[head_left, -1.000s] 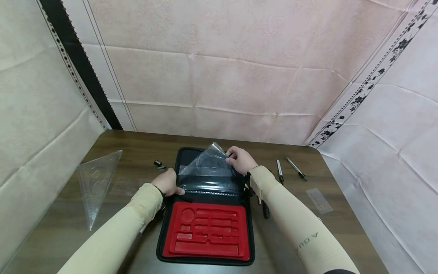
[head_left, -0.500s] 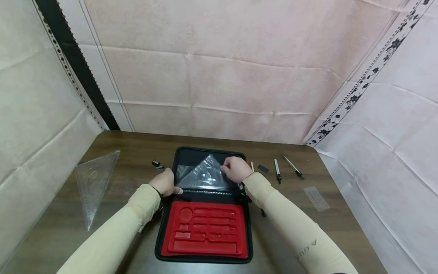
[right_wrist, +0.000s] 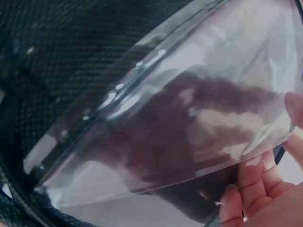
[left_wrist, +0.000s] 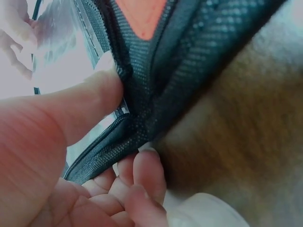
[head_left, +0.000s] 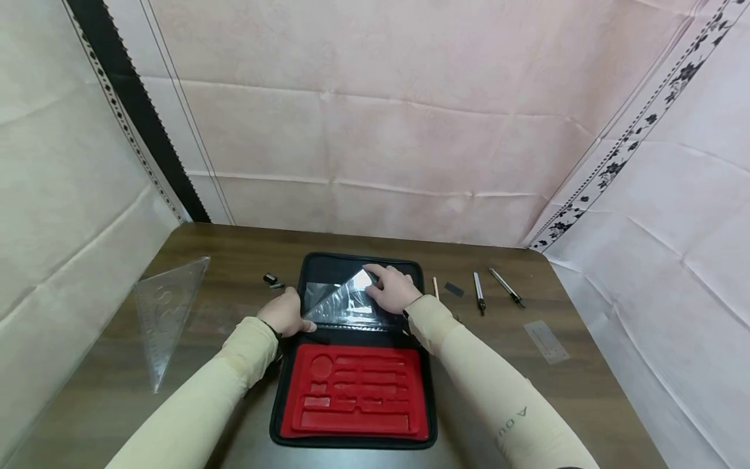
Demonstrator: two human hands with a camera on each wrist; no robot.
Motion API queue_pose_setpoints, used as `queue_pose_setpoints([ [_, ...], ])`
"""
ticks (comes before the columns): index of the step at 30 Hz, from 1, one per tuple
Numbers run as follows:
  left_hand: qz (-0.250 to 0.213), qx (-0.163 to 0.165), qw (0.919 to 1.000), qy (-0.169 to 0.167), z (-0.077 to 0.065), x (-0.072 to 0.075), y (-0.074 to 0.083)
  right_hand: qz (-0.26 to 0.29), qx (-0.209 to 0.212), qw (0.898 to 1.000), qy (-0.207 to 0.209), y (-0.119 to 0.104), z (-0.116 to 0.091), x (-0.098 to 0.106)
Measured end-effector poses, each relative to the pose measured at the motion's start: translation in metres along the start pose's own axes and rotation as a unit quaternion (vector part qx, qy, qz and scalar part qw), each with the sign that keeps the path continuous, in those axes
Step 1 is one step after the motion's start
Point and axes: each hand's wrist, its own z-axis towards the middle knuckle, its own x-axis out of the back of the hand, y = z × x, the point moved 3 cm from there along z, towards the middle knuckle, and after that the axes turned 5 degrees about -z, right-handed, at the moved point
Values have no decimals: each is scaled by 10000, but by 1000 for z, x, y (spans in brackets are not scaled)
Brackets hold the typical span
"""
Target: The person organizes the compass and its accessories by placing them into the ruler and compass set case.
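A black zip case (head_left: 351, 443) lies unfolded on the table, its red moulded insert (head_left: 360, 423) on the near half. Inside the far half, a clear plastic pocket flap (head_left: 346, 306) is lifted at one corner. My left hand (head_left: 282, 312) grips the case's left edge near the fold; in the left wrist view its thumb (left_wrist: 94, 94) is over the zip and the fingers are underneath. My right hand (head_left: 391, 290) pinches the free edge of the clear flap, which looks creased and shiny in the right wrist view. Some of the right fingertips are hidden behind the plastic.
A clear set square (head_left: 170, 319) lies on the left. Small black pieces (head_left: 270, 279) sit left of the case. To the right are two slim silver-and-black tools (head_left: 478, 293), a dark grey rectangle (head_left: 454, 289), a pale stick (head_left: 435, 288) and a translucent card (head_left: 547, 342).
My right hand has moved left and slightly down over the case, and the raised flap has come down lower with it. The left hand has kept its grip on the case edge.
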Motion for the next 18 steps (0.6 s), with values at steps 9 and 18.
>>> queue_pose_setpoints([
  [9, 129, -76, 9999, 25, 4, -4, 1, 76, -105, 9997, -192, 7, -6, -8],
  [18, 234, -43, 9997, -15, 2, -3, 6, -438, -1, 9990, 6, 14, -14, -9],
])
